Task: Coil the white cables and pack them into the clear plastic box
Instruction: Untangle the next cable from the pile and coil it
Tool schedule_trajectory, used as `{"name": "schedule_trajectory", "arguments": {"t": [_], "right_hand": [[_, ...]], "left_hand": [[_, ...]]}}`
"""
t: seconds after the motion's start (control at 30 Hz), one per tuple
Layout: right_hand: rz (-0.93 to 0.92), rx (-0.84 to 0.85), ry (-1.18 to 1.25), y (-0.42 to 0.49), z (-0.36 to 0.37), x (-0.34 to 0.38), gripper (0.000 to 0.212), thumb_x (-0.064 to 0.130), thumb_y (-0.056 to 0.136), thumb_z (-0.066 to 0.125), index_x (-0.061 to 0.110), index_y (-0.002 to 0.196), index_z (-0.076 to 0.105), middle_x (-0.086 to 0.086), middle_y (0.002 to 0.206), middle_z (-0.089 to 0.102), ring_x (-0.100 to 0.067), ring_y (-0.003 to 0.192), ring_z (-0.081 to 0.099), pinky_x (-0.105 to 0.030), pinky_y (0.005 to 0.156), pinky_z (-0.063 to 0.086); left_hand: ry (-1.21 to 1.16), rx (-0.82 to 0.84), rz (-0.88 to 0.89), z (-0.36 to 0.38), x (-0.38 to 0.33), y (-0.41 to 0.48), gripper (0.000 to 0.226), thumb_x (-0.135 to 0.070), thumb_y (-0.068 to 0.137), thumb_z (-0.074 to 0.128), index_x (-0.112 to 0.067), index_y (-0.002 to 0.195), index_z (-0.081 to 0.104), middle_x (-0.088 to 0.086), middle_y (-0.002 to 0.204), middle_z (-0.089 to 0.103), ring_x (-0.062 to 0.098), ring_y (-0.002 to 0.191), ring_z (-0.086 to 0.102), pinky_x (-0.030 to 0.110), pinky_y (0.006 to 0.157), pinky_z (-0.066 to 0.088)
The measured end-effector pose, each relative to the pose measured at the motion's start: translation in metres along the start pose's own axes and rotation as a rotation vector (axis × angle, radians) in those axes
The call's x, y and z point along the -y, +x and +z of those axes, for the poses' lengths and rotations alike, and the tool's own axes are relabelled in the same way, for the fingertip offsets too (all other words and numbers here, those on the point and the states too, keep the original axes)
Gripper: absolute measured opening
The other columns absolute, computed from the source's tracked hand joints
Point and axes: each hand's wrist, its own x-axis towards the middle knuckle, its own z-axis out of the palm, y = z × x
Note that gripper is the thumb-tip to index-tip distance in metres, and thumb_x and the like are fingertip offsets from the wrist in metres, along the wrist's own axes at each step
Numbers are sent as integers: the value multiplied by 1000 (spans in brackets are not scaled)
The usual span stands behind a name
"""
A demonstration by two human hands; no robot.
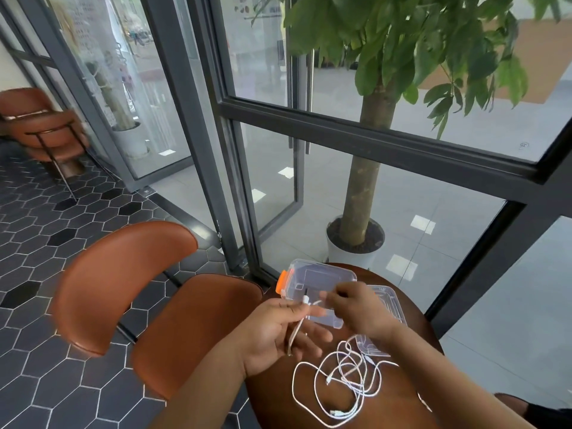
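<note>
Here, two hands point(278, 329) point(356, 308) hold one cable point(305, 308).

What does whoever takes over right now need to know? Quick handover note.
Left hand: holds one white cable near its plug, palm up.
Right hand: pinches the same cable further along, over the clear plastic box.
Box: open, on the round table; orange latch on its left; seems empty. Lid beside it, under the right hand.
Loose cables: tangled on the table.
Done: nothing packed.
Left: coil each cable, pack.
</note>
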Motion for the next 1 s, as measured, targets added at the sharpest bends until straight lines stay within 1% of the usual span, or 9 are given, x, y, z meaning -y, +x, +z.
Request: {"name": "schedule_trajectory", "arguments": {"t": [0.23, 0.37, 0.47, 0.6, 0.67, 0.73, 0.83, 0.9, 1.0], "right_hand": [[21, 0, 70, 4, -4, 23, 42, 24, 97, 63, -10, 74, 66, -14, 56, 55, -21, 46, 50, -30, 51, 47], [10, -3, 46, 2, -6, 28, 42, 26, 96, 66, -9, 73, 68, -10, 52, 56, -21, 44, 50, -30, 51, 49], [-95, -17, -108, -9, -3, 37, 34, 29, 94, 66, 4, 71, 71, -5, 53, 64, -21, 44, 60, -38, 55, 57], [-124, -24, -107, -16, 0, 38, 16, 29, 93, 66, 16, 85, 68, -7, 63, 72, -19, 50, 68, -39, 56, 60], [-162, -102, -136, -17, 4, 37, 13, 28, 95, 65, 21, 83, 63, -2, 66, 72, -13, 51, 67, -36, 56, 60], [-194, -163, -182, -19, 9, 37, 14, 27, 96, 63, 27, 82, 59, 7, 68, 70, -6, 53, 66, -32, 58, 59], [-228, -196, -231, -24, 15, 33, 11, 33, 98, 61, 31, 87, 57, 10, 67, 68, -4, 56, 65, -27, 60, 55], [-261, -182, -210, -32, 19, 28, 7, 34, 98, 60, 31, 91, 59, 8, 68, 68, -4, 56, 63, -26, 61, 53], [-279, -84, -86, -40, 24, 19, 6, 30, 99, 61, 33, 101, 65, 5, 63, 65, -2, 52, 59, -18, 58, 48]], "left_hand": [[322, -65, -41, 0, 3, 7, 27, -19, 107, 43, -4, 118, 62, 19, 102, 77, 31, 78, 76, 24, 45, 36], [446, -71, -56, 4, 6, 11, 23, -18, 105, 46, -5, 115, 63, 16, 97, 78, 32, 80, 76, 25, 45, 37], [308, -162, 5, 7, 7, 15, 27, -20, 106, 45, -3, 114, 65, 17, 97, 78, 36, 88, 76, 25, 49, 44], [-114, -202, 100, 0, 3, 31, 30, -14, 106, 43, 5, 115, 64, 22, 99, 74, 40, 98, 72, 44, 78, 58], [-274, -208, 130, -1, -2, 37, 27, -9, 105, 43, 6, 117, 62, 21, 97, 73, 35, 94, 72, 50, 86, 57], [-374, -206, 144, 2, -9, 38, 31, -5, 103, 39, 3, 122, 61, 18, 97, 74, 28, 90, 72, 44, 83, 56], [-554, -152, 195, 3, -22, 31, 39, -9, 99, 35, 3, 131, 55, 25, 123, 68, 35, 111, 68, 45, 100, 50], [-627, -122, 236, 1, -31, 26, 42, -16, 100, 35, 5, 132, 51, 29, 130, 63, 41, 121, 62, 51, 112, 41], [-651, -119, 280, 0, -39, 22, 39, -21, 102, 41, 6, 125, 54, 30, 128, 64, 42, 119, 64, 52, 111, 41]]}}
